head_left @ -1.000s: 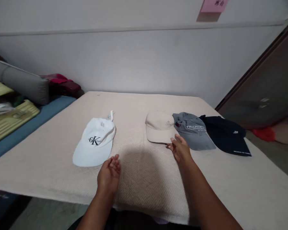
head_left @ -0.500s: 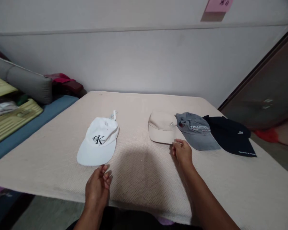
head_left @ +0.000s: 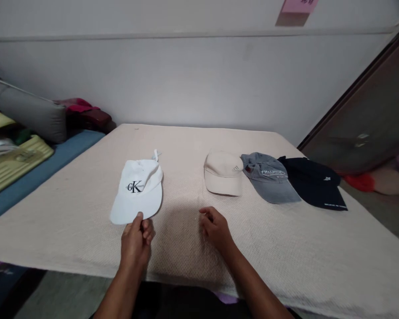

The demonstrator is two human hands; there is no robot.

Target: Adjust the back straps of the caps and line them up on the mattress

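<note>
One white cap is lying on the left of the cream cloth. The left hand is now pinching its brim. The right hand is coming away from the beige cap, loosely curled and holding nothing.

Four caps lie on one table. One is the beige cap; one white cap lies well to its left, one grey cap just to its right, and one navy cap farther right. Two hands show nearer than the beige cap: one left hand and one right hand. One pink note sits high above the beige cap, to its right.
</note>
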